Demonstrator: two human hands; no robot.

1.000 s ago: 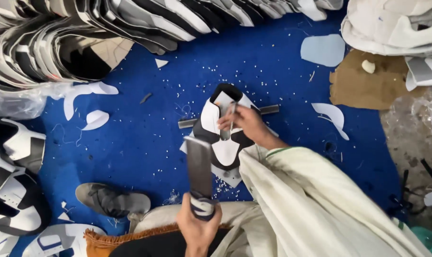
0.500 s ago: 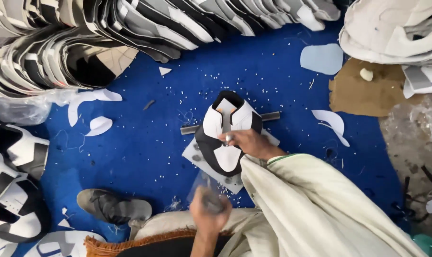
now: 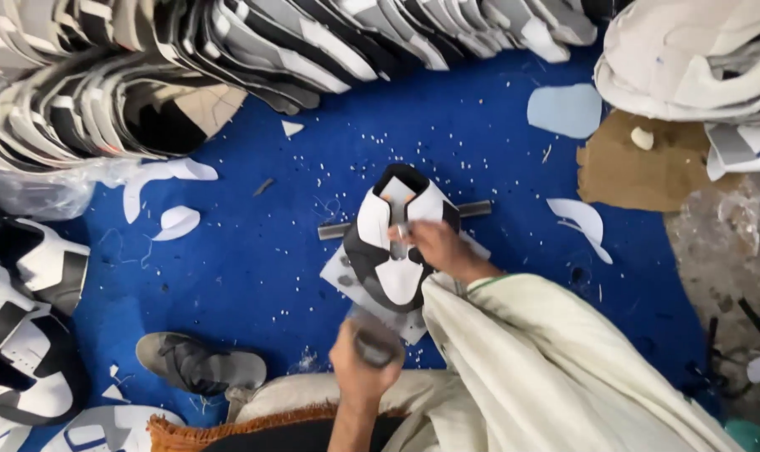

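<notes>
This is a small shoe workshop where the work is done on the floor. A blue mat (image 3: 229, 276) covers the floor, and everything lies around it. Along its far edge stands a long row of black and white shoe uppers (image 3: 229, 59). At its left edge lie more uppers (image 3: 20, 335). At its right edge are a pile of cream pieces (image 3: 690, 59) and a brown cardboard sheet (image 3: 639, 172). White scraps (image 3: 166, 176) and small crumbs are spread over the mat.
</notes>
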